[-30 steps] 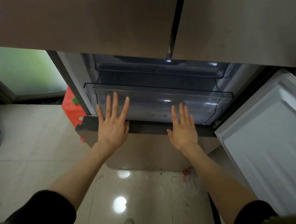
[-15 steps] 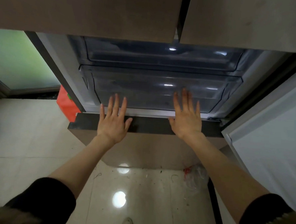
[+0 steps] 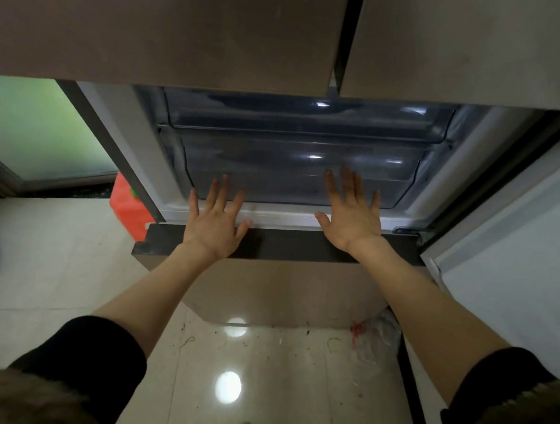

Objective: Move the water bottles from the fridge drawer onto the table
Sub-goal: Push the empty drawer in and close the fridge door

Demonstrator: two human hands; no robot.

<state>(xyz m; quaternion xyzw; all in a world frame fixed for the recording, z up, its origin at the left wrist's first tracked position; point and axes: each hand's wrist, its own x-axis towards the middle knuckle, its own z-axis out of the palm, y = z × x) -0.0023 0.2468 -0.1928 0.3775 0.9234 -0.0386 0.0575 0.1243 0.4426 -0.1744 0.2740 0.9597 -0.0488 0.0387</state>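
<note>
Both hands, fingers straight, at the front of a pushed-in fridge drawer; no water bottles in view.

Nearest, a glossy tiled floor (image 3: 56, 263) carries scattered scraps and a crumpled plastic bag (image 3: 377, 335). Above it, the left hand (image 3: 217, 222) and right hand (image 3: 353, 219) lie flat and spread, grasping nothing, over the dark top edge of the lower drawer front (image 3: 286, 245), seemingly to push the clear drawer (image 3: 290, 176) home. Its visible part looks empty, so the bottles are probably already out; the table is unseen. An open door (image 3: 515, 259) stands right, a red container (image 3: 129, 209) left.
</note>
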